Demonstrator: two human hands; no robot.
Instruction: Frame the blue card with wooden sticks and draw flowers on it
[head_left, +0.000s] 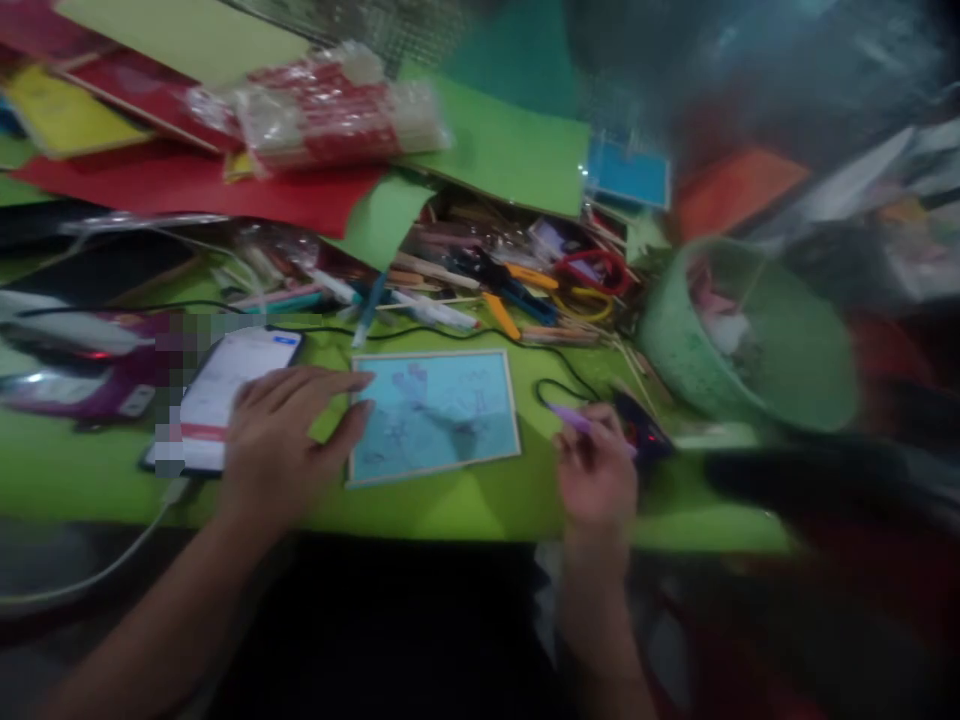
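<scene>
A light blue card with a pale border and faint drawn marks lies flat on the green table. My left hand is at its left edge, fingers stretched out with the fingertips on or just over the card; whether they press on it I cannot tell. Beneath and left of that hand a phone lies with its screen lit, partly covered by the hand. To the right of the card, my right hand is closed around a purple pen, whose tip points up and left.
A green bowl with scraps inside stands at the right. Behind the card lie pliers, several pens, sticks and a black cable. Coloured sheets and a red-and-clear plastic packet pile up at the back.
</scene>
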